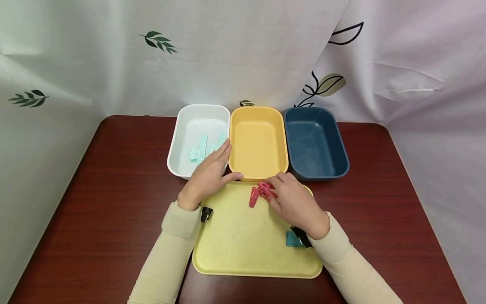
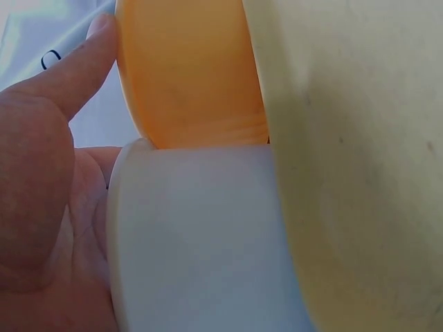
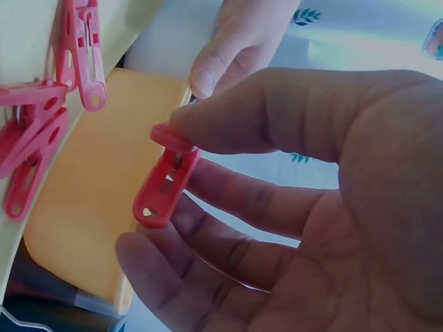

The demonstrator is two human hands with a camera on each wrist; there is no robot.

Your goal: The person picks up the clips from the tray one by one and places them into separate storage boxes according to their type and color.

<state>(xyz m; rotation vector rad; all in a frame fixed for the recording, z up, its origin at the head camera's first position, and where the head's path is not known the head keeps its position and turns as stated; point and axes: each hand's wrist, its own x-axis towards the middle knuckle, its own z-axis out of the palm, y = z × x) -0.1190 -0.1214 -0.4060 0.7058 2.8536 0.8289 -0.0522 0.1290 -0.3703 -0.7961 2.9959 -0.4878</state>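
My right hand (image 1: 298, 202) is over the far edge of the yellow tray (image 1: 243, 253). In the right wrist view its thumb and fingers pinch a pinkish-red clothespin (image 3: 165, 187). Several more clothespins (image 1: 253, 197) of that colour lie on the tray beside this hand. My left hand (image 1: 209, 177) reaches over the near right part of the white bin (image 1: 173, 154), fingers extended. Its thumb lies along the near rim of the yellow-orange bin (image 1: 258, 145). Mint-green clips (image 1: 203, 145) lie in the white bin, partly covered by the left hand in the head view.
A dark blue bin (image 1: 343, 162) stands right of the yellow-orange one, all three bins in a row behind the tray. A teal piece (image 1: 291, 239) lies on the tray's right side, partly behind the right wrist. Brown-red table (image 1: 379, 202) surrounds them, with a patterned curtain (image 1: 228, 50) behind.
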